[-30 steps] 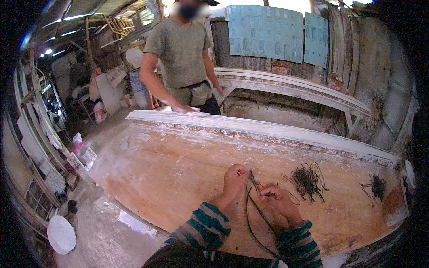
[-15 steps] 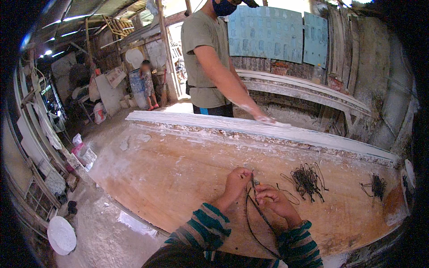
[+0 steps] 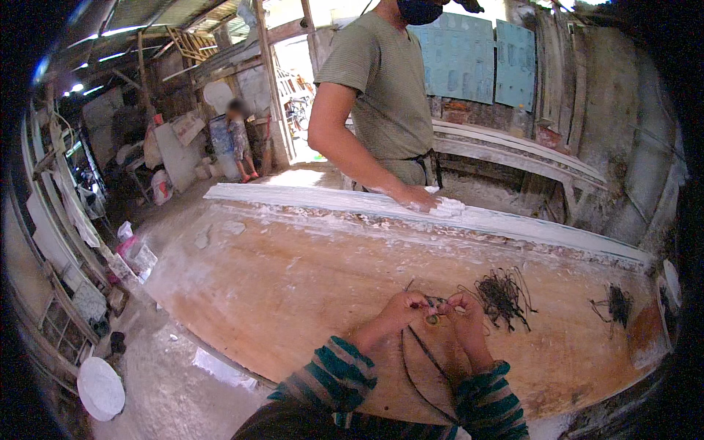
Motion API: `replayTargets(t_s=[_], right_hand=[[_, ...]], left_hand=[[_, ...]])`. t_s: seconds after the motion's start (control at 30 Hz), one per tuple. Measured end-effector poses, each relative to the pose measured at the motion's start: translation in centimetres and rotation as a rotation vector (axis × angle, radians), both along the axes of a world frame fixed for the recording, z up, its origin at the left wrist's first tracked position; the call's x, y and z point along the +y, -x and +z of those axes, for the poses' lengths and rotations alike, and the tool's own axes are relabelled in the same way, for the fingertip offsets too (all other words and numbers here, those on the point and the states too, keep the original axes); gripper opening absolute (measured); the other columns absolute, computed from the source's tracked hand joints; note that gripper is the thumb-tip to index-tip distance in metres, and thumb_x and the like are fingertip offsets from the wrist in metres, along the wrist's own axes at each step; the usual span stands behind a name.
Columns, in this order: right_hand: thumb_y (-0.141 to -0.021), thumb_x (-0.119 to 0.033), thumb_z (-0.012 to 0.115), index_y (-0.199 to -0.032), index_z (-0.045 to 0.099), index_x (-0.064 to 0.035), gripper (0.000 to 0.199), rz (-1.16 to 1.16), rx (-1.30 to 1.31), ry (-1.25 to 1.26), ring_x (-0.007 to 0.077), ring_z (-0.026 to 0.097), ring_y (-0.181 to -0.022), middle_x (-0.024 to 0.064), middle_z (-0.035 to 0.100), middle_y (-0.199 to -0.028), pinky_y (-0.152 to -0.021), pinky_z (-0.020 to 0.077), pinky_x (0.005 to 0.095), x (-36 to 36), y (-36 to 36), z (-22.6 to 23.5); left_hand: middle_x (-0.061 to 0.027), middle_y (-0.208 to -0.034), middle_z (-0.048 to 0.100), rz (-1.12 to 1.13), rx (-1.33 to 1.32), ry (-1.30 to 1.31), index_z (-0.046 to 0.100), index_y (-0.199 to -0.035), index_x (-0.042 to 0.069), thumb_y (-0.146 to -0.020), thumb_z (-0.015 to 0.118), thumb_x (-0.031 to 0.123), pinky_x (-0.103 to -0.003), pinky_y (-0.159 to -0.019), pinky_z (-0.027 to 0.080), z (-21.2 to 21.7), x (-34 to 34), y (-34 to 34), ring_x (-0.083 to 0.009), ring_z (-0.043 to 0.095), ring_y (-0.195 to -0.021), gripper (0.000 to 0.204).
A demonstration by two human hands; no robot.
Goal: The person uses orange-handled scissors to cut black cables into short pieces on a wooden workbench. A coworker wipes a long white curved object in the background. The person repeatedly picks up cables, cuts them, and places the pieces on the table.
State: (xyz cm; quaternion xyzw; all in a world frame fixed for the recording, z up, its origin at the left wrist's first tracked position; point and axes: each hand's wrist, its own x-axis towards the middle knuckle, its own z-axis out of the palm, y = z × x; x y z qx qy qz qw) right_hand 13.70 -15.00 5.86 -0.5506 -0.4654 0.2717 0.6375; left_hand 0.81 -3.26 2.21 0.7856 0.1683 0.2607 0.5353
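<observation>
My left hand (image 3: 396, 314) and my right hand (image 3: 463, 314) meet over a wide brown wooden board (image 3: 293, 293), both pinching a thin dark wire (image 3: 422, 359) that loops down between my striped sleeves. A small yellowish piece (image 3: 433, 319) sits between my fingertips. A tangled pile of dark wires (image 3: 502, 293) lies just right of my right hand, and a smaller bundle (image 3: 616, 302) lies further right.
Across the board a person in a green shirt presses a hand (image 3: 422, 198) on a long white moulding (image 3: 440, 216). Another person (image 3: 240, 139) stands far back by the doorway. A white round disc (image 3: 100, 387) lies on the floor at lower left.
The person opposite has stepped closer and to the right, hand sliding along the white moulding. My hands stay together on the wire, shifted slightly.
</observation>
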Motion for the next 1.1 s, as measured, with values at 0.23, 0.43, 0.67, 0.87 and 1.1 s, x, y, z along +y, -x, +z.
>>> replayTargets(t_s=[0.23,0.43,0.67,0.87,1.1], right_hand=[[-0.075,-0.001,0.060,-0.075,0.050,-0.0033,0.010,-0.299,-0.229,-0.049,0.0109,0.048,-0.067,0.0015,0.050,-0.070,-0.064,0.0395,0.0239,0.8,-2.2,-2.5],[-0.080,0.000,0.055,-0.084,0.054,-0.0042,0.005,-0.359,-0.251,-0.130,0.0084,0.046,-0.066,-0.0005,0.048,-0.075,-0.061,0.0380,0.0211,1.8,-2.8,-4.0],[-0.081,-0.006,0.055,-0.089,0.056,-0.0034,0.009,-0.348,-0.128,-0.021,0.0150,0.051,-0.076,0.0045,0.056,-0.080,-0.069,0.0430,0.0283,1.5,-4.6,-4.5],[-0.082,-0.007,0.056,-0.080,0.060,-0.0020,0.007,-0.151,-0.002,0.036,0.0117,0.051,-0.077,0.0020,0.055,-0.088,-0.068,0.0399,0.0233,0.7,-2.5,-3.0],[-0.083,-0.011,0.055,-0.093,0.062,-0.0026,0.015,0.333,-0.285,-0.007,0.0211,0.044,-0.107,0.0099,0.051,-0.109,-0.090,0.0360,0.0327,-0.4,2.1,-2.2]], left_hand=[[-0.0046,-0.084,0.058,-0.338,0.063,-0.096,0.059,-0.088,0.002,-0.082,0.058,0.020,-0.027,-0.075,0.041,3.5,-3.9,0.5,-0.0133,0.053,-0.083,0.019],[-0.0036,-0.085,0.058,-0.436,-0.014,-0.061,0.057,-0.087,0.002,-0.085,0.054,0.024,-0.027,-0.076,0.042,3.0,-4.6,0.1,-0.0137,0.054,-0.083,0.022],[-0.0020,-0.070,0.054,-0.039,0.005,0.112,0.060,-0.078,0.004,-0.077,0.064,0.019,-0.026,-0.063,0.042,1.1,-3.7,-0.7,-0.0086,0.051,-0.068,0.015],[-0.0004,-0.067,0.054,0.565,-0.224,0.028,0.060,-0.076,0.004,-0.075,0.065,0.014,-0.024,-0.058,0.042,-2.0,0.6,-0.3,-0.0097,0.051,-0.063,0.011],[-0.0027,-0.069,0.056,0.711,-0.309,0.310,0.059,-0.075,0.002,-0.073,0.064,0.008,-0.025,-0.057,0.042,-2.9,2.6,-0.5,-0.0110,0.051,-0.063,0.008]])
